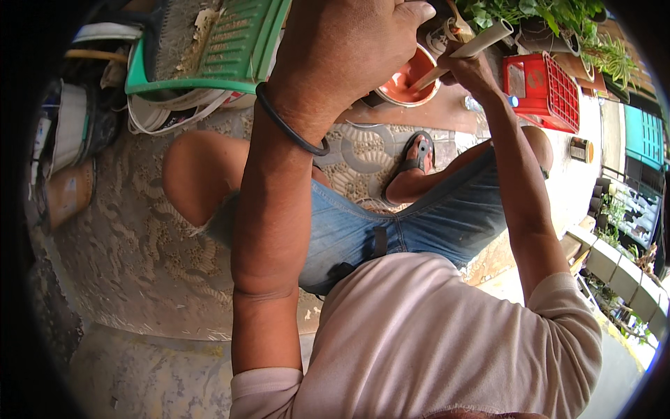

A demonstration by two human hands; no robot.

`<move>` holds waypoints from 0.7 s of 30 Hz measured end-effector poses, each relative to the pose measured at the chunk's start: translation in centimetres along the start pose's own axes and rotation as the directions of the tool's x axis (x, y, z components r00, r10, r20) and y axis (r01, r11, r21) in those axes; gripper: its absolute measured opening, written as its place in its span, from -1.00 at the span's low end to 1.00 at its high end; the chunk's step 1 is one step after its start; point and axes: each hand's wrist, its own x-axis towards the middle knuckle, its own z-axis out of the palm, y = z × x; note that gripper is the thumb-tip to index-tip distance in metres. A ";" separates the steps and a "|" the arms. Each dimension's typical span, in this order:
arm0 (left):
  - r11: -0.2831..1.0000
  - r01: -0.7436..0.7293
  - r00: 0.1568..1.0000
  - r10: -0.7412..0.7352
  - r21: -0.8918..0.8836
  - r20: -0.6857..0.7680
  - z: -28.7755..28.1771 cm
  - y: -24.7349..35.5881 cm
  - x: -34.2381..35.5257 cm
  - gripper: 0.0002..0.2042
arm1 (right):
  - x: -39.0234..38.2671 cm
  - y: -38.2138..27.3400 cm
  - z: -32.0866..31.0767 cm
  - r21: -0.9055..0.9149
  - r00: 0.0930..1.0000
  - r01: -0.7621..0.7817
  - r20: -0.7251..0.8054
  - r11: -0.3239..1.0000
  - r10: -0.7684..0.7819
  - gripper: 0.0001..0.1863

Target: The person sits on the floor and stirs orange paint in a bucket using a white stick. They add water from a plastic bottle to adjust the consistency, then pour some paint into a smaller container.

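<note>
My right hand is closed around a pale hollow pipe, held at a slant. The pipe's lower end dips into orange-red paint in a round pail with a light rim. Much closer to view, my left hand is raised with curled fingers and covers part of the pail. Its fingertips are cut off or hidden at the upper edge, so I cannot make out what it holds. A black band circles my left wrist.
Left of the pail is a green ridged plastic tray with debris, resting over a white bucket. A red crate, a small can and leafy plants are at the right. My sandalled foot is on the patterned floor.
</note>
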 end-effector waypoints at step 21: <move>0.999 0.022 0.999 -0.020 -0.029 0.045 0.5 0.5 0.4 -0.83 | 1.8 3.5 -0.4 -0.109 0.948 0.275 -0.132 0.955 -0.288 -0.85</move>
